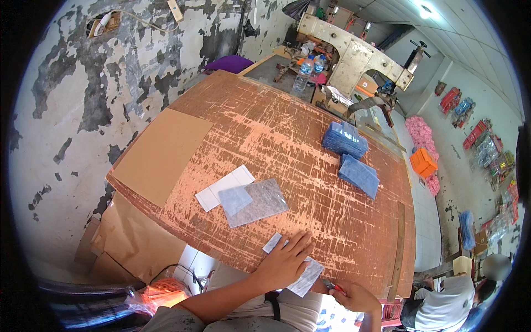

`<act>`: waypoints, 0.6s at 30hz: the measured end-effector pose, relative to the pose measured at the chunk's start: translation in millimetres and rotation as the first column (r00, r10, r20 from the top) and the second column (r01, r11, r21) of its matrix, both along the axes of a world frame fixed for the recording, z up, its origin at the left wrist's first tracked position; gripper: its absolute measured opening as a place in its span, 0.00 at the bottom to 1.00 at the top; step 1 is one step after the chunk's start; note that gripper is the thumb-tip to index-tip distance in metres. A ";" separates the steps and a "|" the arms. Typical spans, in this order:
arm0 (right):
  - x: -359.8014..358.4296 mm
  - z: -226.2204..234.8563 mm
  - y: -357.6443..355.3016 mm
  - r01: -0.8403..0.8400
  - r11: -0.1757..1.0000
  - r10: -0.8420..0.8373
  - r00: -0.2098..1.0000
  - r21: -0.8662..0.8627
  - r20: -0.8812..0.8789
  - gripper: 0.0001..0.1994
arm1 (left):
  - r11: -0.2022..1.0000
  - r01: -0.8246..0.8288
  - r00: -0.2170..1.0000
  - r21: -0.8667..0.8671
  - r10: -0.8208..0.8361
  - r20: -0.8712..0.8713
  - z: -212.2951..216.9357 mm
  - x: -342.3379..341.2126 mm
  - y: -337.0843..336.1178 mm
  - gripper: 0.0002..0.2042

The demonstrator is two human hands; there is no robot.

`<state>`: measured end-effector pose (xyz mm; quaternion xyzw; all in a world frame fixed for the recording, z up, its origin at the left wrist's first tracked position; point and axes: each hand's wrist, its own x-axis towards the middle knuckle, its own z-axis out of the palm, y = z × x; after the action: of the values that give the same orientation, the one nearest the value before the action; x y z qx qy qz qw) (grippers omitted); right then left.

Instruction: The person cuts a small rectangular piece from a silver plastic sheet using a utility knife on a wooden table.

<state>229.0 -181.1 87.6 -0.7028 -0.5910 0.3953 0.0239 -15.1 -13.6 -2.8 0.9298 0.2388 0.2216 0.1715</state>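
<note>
My left hand (pixel 283 261) lies flat with its fingers spread on a small clear plastic sheet (pixel 307 278) at the table's front edge. The sheet shows on both sides of the hand, and its middle is hidden under the palm. Just to the right, my right hand (pixel 354 297) is closed around a small red-handled tool (pixel 333 286); its dark tip points toward the sheet's right edge. Farther out, a larger clear plastic sheet (pixel 264 206) partly overlaps a white ruled card (pixel 213 193).
Stacks of blue-tinted plastic sheets (pixel 344 139) sit at the far right of the worn brown tabletop (pixel 310 193). Brown cardboard (pixel 160 155) lies at left, a wooden strip (pixel 397 252) at right. Beyond are water bottles (pixel 303 73) and a large machine (pixel 354 50). Another person (pixel 451 301) sits lower right.
</note>
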 end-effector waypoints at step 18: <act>1.9 -0.3 1.6 0.037 0.998 -0.038 0.999 -0.055 -0.016 0.19 | 1.000 -0.007 1.000 0.014 0.006 0.016 -1.6 0.4 -0.4 0.28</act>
<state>230.9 -179.6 87.4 -0.7106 -0.5665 0.4170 0.0170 -14.7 -13.9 -4.5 0.9283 0.2389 0.2314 0.1661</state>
